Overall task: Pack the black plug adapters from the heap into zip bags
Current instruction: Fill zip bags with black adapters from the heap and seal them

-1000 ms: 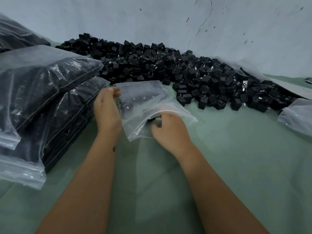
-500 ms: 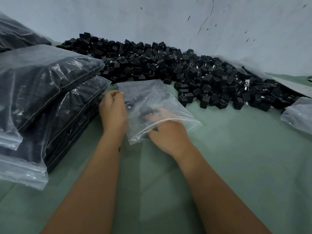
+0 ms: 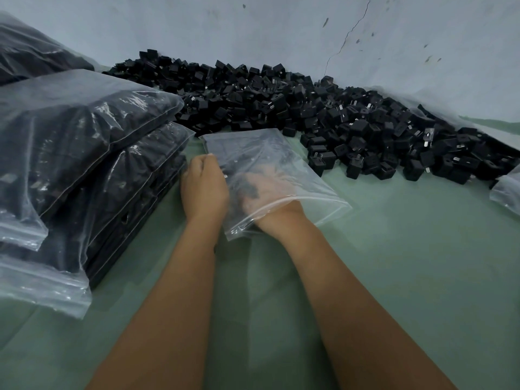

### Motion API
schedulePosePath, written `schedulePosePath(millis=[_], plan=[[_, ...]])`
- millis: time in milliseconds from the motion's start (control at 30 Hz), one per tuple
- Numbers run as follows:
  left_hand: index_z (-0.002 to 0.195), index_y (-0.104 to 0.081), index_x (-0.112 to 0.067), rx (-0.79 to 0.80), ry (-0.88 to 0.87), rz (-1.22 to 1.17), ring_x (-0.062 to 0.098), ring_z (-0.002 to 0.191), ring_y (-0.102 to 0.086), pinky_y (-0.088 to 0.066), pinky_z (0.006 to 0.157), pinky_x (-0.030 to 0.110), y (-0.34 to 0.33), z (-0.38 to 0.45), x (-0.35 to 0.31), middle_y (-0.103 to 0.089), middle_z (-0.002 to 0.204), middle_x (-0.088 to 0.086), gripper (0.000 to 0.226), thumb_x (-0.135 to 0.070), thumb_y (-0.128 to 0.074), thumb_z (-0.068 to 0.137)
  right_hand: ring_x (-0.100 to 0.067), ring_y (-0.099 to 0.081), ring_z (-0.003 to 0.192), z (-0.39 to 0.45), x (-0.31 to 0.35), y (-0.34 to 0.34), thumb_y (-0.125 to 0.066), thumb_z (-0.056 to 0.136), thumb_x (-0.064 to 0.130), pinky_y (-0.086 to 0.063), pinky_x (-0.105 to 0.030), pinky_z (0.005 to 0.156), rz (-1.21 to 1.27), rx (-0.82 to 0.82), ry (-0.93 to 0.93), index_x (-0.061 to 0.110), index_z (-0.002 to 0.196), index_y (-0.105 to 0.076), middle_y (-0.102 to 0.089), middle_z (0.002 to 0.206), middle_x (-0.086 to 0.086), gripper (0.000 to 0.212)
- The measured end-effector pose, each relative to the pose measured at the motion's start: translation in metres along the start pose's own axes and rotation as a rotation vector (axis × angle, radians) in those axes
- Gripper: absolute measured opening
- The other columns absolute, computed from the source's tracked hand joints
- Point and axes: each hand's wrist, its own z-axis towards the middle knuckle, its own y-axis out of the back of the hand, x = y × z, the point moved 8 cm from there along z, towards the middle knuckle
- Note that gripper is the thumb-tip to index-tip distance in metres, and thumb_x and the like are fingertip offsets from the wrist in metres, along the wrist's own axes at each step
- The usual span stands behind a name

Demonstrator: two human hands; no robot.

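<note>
From my head camera, my left hand point(image 3: 203, 190) pinches the edge of the clear zip bag point(image 3: 306, 181) lying on the green floor. My right hand point(image 3: 267, 190) is inside the bag with some black adapters, but I cannot tell if its fingers are curled. The big heap of black plug adapters point(image 3: 323, 119) sits just behind the bag, and full bags point(image 3: 78, 128) are stacked on my left.

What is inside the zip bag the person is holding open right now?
The right hand is inside the zip bag, with dark adapters blurred through the plastic; their count cannot be told. The left hand grips the bag's edge.
</note>
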Motion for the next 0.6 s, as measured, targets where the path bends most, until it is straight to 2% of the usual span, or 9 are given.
schedulePosePath(millis=[133, 200, 267, 333, 400, 500, 600], plan=[[0.113, -0.061, -0.02, 0.008, -0.027, 0.005, 0.028, 0.109, -0.054, -0.043, 0.096, 0.042, -0.001, 0.0, -0.001, -0.061, 0.116, 0.006, 0.032, -0.032, -0.037, 0.095, 0.0, -0.034, 0.056, -0.003, -0.003, 0.002, -0.048, 0.087, 0.019, -0.025, -0.017, 0.048, 0.07, -0.031, 0.037, 0.021, 0.099, -0.064, -0.04, 0.066, 0.014, 0.021], [0.118, -0.061, -0.03, 0.042, -0.033, 0.019, 0.029, 0.113, -0.055, -0.044, 0.101, 0.044, -0.003, 0.001, -0.001, -0.059, 0.122, 0.003, 0.033, -0.031, -0.04, 0.092, -0.006, -0.041, 0.059, -0.002, -0.003, 0.0, -0.046, 0.088, 0.021, -0.027, -0.019, 0.05, 0.076, -0.008, 0.037, 0.022, 0.102, -0.061, -0.041, 0.067, 0.015, 0.021], [0.118, -0.064, -0.039, 0.092, -0.041, 0.043, 0.03, 0.12, -0.054, -0.044, 0.105, 0.047, -0.006, 0.0, 0.0, -0.058, 0.128, 0.003, 0.036, -0.03, -0.044, 0.089, -0.012, -0.048, 0.067, -0.001, 0.002, -0.004, -0.043, 0.09, 0.026, -0.032, -0.022, 0.06, 0.039, -0.002, 0.055, 0.024, 0.102, -0.057, -0.048, 0.074, 0.014, 0.019], [0.112, -0.071, -0.038, 0.115, -0.099, 0.107, 0.028, 0.13, -0.046, -0.04, 0.109, 0.044, -0.009, -0.002, -0.001, -0.06, 0.129, 0.003, 0.034, -0.028, -0.049, 0.087, -0.015, -0.049, 0.071, 0.0, 0.006, -0.005, -0.043, 0.088, 0.03, -0.035, -0.027, 0.066, -0.015, -0.041, 0.099, 0.026, 0.104, -0.054, -0.053, 0.081, 0.011, 0.02], [0.106, -0.075, -0.033, 0.118, -0.176, 0.189, 0.028, 0.134, -0.038, -0.035, 0.112, 0.042, -0.011, -0.005, -0.004, -0.064, 0.119, -0.001, 0.031, -0.026, -0.052, 0.087, -0.018, -0.049, 0.073, -0.001, 0.007, -0.005, -0.045, 0.087, 0.03, -0.033, -0.029, 0.066, -0.03, -0.065, 0.121, 0.027, 0.101, -0.053, -0.049, 0.081, 0.01, 0.017], [0.102, -0.077, -0.033, 0.125, -0.198, 0.199, 0.028, 0.132, -0.04, -0.036, 0.111, 0.041, -0.012, -0.007, -0.004, -0.059, 0.095, -0.013, 0.03, -0.025, -0.053, 0.086, -0.019, -0.053, 0.078, -0.001, 0.006, -0.01, -0.046, 0.086, 0.031, -0.038, -0.029, 0.067, -0.05, -0.049, 0.121, 0.027, 0.096, -0.051, -0.05, 0.083, 0.009, 0.012], [0.097, -0.078, -0.033, 0.142, -0.161, 0.141, 0.025, 0.128, -0.047, -0.041, 0.107, 0.041, -0.011, -0.004, -0.002, -0.069, 0.103, -0.011, 0.031, -0.027, -0.052, 0.082, -0.017, -0.053, 0.085, 0.001, 0.002, -0.014, -0.047, 0.086, 0.035, -0.042, -0.028, 0.073, -0.061, -0.037, 0.109, 0.029, 0.106, -0.051, -0.053, 0.097, 0.008, 0.021]])
